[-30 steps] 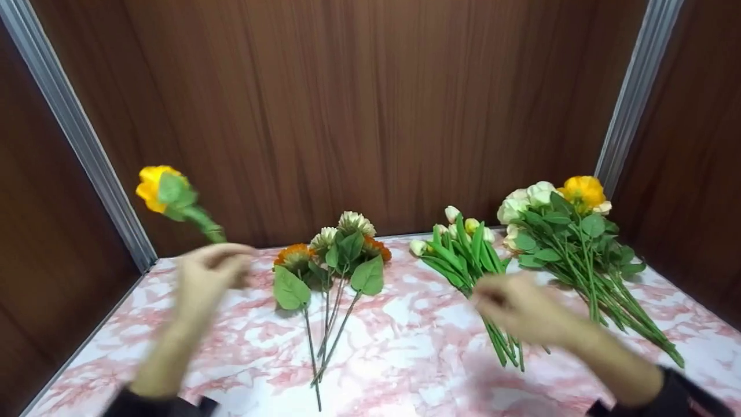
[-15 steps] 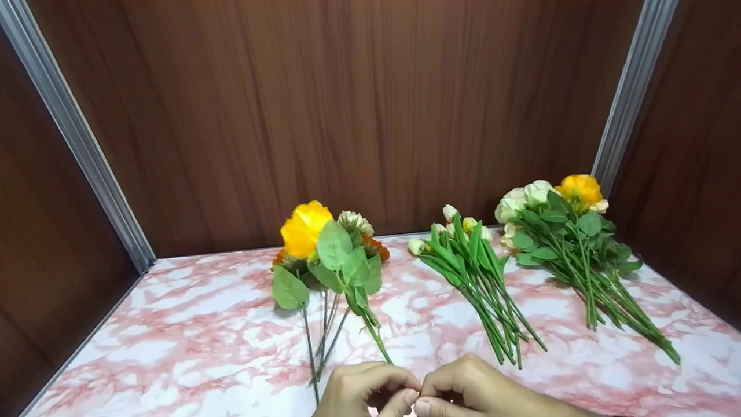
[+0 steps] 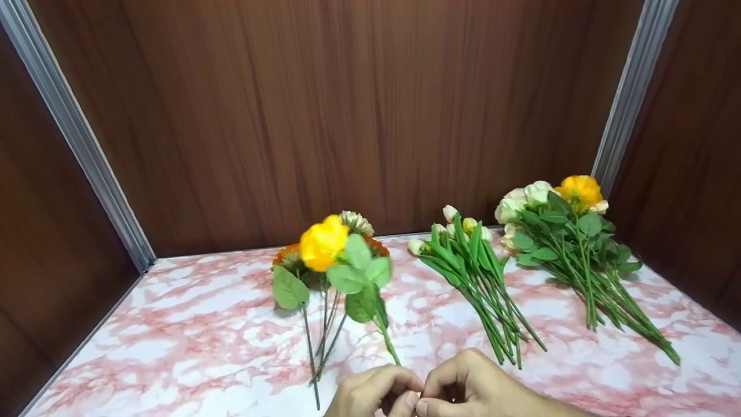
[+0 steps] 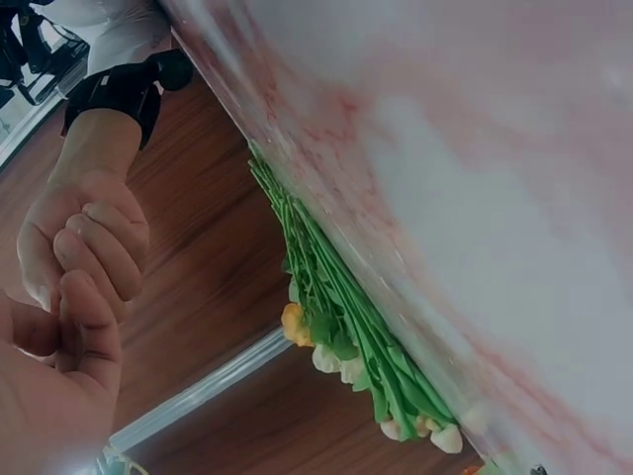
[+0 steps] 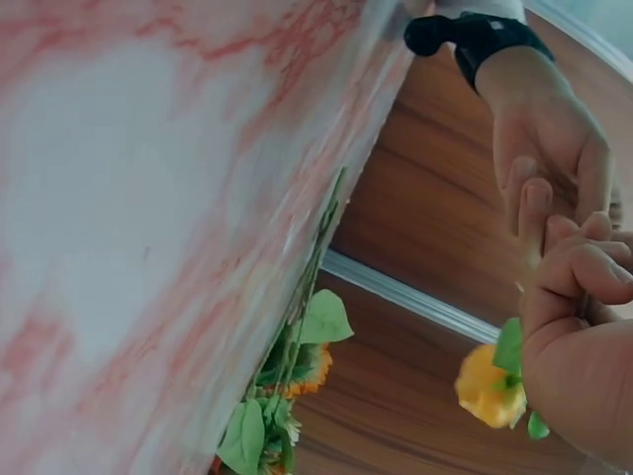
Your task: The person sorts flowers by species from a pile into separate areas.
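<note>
A yellow flower [image 3: 324, 243] with green leaves stands tilted to the left over the near side of the table. Its stem runs down behind my left hand [image 3: 373, 391]. That hand pinches the stem's lower part between thumb and fingers. My right hand [image 3: 483, 385] meets it fingertip to fingertip, also pinching at the stem; the stem's end is hidden by the fingers. In the left wrist view, the right hand [image 4: 89, 237] has its fingers curled in. The right wrist view shows the yellow flower [image 5: 490, 386] beyond my right hand [image 5: 579, 327].
Orange and cream flowers [image 3: 289, 255] lie left of centre on the marbled table [image 3: 191, 324], partly behind the yellow one. A bundle of tulips [image 3: 469, 255] lies right of centre. Farther right is a pile of white and yellow flowers [image 3: 556, 231]. Wood-grain panels [image 3: 370, 116] enclose the table.
My left hand has brought the yellow flower from the left to the front centre. My right hand has come from over the tulips to meet it. Lately the flower has tilted slightly rightward and down.
</note>
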`<state>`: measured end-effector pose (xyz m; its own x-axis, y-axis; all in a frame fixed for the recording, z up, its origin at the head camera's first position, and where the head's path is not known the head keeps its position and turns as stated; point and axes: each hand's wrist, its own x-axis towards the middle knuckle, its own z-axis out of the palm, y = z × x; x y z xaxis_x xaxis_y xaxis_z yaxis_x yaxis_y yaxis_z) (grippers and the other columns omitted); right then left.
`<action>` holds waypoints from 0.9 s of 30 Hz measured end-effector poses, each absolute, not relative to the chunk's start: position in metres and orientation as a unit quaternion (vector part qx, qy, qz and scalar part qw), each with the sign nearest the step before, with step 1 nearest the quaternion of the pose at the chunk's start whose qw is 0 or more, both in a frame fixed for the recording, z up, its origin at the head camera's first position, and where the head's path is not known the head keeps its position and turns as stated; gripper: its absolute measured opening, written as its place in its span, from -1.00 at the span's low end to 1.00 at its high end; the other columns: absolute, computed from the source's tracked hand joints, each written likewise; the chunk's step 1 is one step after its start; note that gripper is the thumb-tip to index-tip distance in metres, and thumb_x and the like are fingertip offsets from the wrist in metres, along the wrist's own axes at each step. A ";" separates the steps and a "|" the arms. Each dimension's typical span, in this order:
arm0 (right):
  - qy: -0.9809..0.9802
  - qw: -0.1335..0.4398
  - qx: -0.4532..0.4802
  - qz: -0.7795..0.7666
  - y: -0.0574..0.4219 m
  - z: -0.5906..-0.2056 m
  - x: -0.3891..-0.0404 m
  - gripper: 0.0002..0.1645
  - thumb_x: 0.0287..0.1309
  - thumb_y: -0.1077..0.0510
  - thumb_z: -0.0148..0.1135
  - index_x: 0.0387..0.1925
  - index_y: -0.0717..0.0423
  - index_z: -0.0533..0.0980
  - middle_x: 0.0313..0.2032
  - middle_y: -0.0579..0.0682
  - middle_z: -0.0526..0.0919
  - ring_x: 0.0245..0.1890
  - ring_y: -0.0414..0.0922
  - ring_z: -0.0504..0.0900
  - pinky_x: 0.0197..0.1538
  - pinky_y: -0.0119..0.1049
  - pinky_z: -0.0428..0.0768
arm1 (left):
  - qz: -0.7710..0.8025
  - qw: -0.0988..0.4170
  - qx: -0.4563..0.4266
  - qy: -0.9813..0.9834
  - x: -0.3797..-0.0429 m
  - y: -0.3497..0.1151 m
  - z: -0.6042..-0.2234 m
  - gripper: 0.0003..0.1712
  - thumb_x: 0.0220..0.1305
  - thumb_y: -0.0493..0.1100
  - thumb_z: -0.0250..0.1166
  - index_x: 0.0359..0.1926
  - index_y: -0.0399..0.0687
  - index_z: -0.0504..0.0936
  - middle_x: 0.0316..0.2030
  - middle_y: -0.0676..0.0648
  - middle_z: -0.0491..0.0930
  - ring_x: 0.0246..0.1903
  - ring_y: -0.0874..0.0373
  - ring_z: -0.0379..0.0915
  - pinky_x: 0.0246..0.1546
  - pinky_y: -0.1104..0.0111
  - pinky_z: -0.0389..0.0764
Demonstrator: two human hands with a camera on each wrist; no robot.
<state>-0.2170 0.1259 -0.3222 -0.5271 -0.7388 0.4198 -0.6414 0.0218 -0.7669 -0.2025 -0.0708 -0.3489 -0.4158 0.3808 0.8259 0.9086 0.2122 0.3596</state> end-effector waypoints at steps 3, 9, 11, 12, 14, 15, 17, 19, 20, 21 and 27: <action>0.696 0.052 -0.477 -0.534 0.125 -0.322 -0.216 -0.84 0.03 0.44 0.14 -0.59 0.32 0.55 -0.74 0.24 0.51 -0.58 -0.54 0.40 -0.65 -0.59 0.43 | -0.421 0.280 -0.456 -0.732 -0.203 -0.073 -0.346 -0.79 0.11 -0.34 0.17 -0.20 -0.06 0.48 -0.54 0.07 0.54 -0.54 0.50 0.34 -0.49 0.79 0.37; 0.692 0.006 -0.467 -0.550 0.126 -0.319 -0.219 -0.81 -0.08 0.53 0.12 -0.62 0.29 0.54 -0.78 0.21 0.48 -0.63 -0.51 0.36 -0.70 -0.59 0.37 | -0.444 0.182 -0.458 -0.748 -0.204 -0.082 -0.334 -0.66 0.23 -0.25 0.13 0.02 -0.03 0.29 -0.34 0.02 0.59 -0.41 0.43 0.44 -0.40 0.61 0.51; 0.694 -0.020 -0.470 -0.544 0.126 -0.320 -0.220 -0.79 -0.10 0.54 0.12 -0.64 0.27 0.53 -0.80 0.17 0.47 -0.65 -0.51 0.35 -0.72 -0.60 0.36 | -0.451 0.173 -0.453 -0.749 -0.206 -0.084 -0.332 -0.63 0.24 -0.26 0.14 0.04 -0.02 0.27 -0.32 0.01 0.59 -0.40 0.41 0.44 -0.40 0.56 0.54; 0.696 -0.036 -0.474 -0.539 0.126 -0.321 -0.221 -0.78 -0.11 0.54 0.12 -0.65 0.24 0.53 -0.81 0.14 0.47 -0.67 -0.50 0.34 -0.72 -0.61 0.35 | -0.452 0.173 -0.449 -0.751 -0.207 -0.085 -0.331 -0.62 0.24 -0.26 0.15 0.05 -0.01 0.26 -0.32 0.02 0.58 -0.40 0.41 0.44 -0.40 0.55 0.55; 0.697 -0.077 -0.482 -0.525 0.126 -0.323 -0.223 -0.75 -0.14 0.54 0.15 -0.67 0.19 0.52 -0.82 0.09 0.46 -0.69 -0.48 0.32 -0.71 -0.64 0.34 | -0.453 0.171 -0.438 -0.757 -0.209 -0.087 -0.331 -0.60 0.24 -0.25 0.16 0.06 0.01 0.25 -0.31 0.03 0.57 -0.41 0.41 0.44 -0.39 0.55 0.55; 0.700 -0.101 -0.483 -0.516 0.126 -0.323 -0.223 -0.74 -0.17 0.53 0.17 -0.68 0.15 0.51 -0.82 0.06 0.46 -0.70 -0.48 0.31 -0.71 -0.66 0.34 | -0.451 0.175 -0.436 -0.759 -0.210 -0.087 -0.331 -0.59 0.23 -0.25 0.16 0.06 0.00 0.25 -0.30 0.03 0.57 -0.42 0.41 0.44 -0.39 0.54 0.56; 0.705 -0.153 -0.482 -0.497 0.125 -0.324 -0.225 -0.71 -0.22 0.53 0.20 -0.69 0.10 0.51 -0.81 0.00 0.48 -0.74 -0.43 0.31 -0.70 -0.68 0.33 | -0.446 0.179 -0.436 -0.761 -0.213 -0.089 -0.330 -0.59 0.25 -0.23 0.15 0.08 -0.01 0.24 -0.26 0.03 0.58 -0.42 0.41 0.45 -0.39 0.54 0.57; 0.713 -0.205 -0.473 -0.476 0.126 -0.325 -0.228 -0.70 -0.27 0.52 0.23 -0.69 0.05 0.52 -0.79 -0.06 0.50 -0.77 -0.40 0.32 -0.70 -0.70 0.32 | -0.437 0.189 -0.437 -0.763 -0.216 -0.090 -0.330 -0.58 0.27 -0.21 0.15 0.10 -0.03 0.23 -0.21 0.03 0.58 -0.42 0.41 0.46 -0.38 0.56 0.55; 0.720 -0.225 -0.463 -0.465 0.127 -0.325 -0.230 -0.70 -0.28 0.51 0.24 -0.69 0.04 0.53 -0.78 -0.09 0.52 -0.78 -0.41 0.32 -0.71 -0.70 0.32 | -0.432 0.196 -0.436 -0.765 -0.217 -0.091 -0.330 -0.58 0.27 -0.19 0.15 0.11 -0.03 0.23 -0.19 0.04 0.58 -0.42 0.41 0.46 -0.39 0.57 0.55; 0.726 -0.244 -0.455 -0.454 0.128 -0.325 -0.232 -0.70 -0.28 0.51 0.26 -0.69 0.04 0.54 -0.77 -0.12 0.53 -0.78 -0.41 0.34 -0.71 -0.70 0.31 | -0.427 0.204 -0.437 -0.765 -0.218 -0.091 -0.331 -0.57 0.28 -0.19 0.14 0.12 -0.04 0.22 -0.18 0.04 0.58 -0.41 0.40 0.46 -0.38 0.58 0.54; 0.777 -0.335 -0.375 -0.379 0.154 -0.319 -0.261 -0.65 -0.22 0.53 0.24 -0.68 -0.01 0.55 -0.73 -0.26 0.51 -0.76 -0.51 0.32 -0.75 -0.66 0.30 | -0.396 0.267 -0.439 -0.761 -0.235 -0.103 -0.327 -0.57 0.23 -0.28 0.16 0.10 -0.10 0.28 -0.21 0.03 0.54 -0.37 0.34 0.44 -0.36 0.57 0.53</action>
<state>-0.2613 0.1536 -0.3188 -0.4937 -0.3285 0.8052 -0.8370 0.4306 -0.3376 -0.2350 -0.1032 -0.3271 -0.4714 0.4565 0.7546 0.8799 0.3010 0.3676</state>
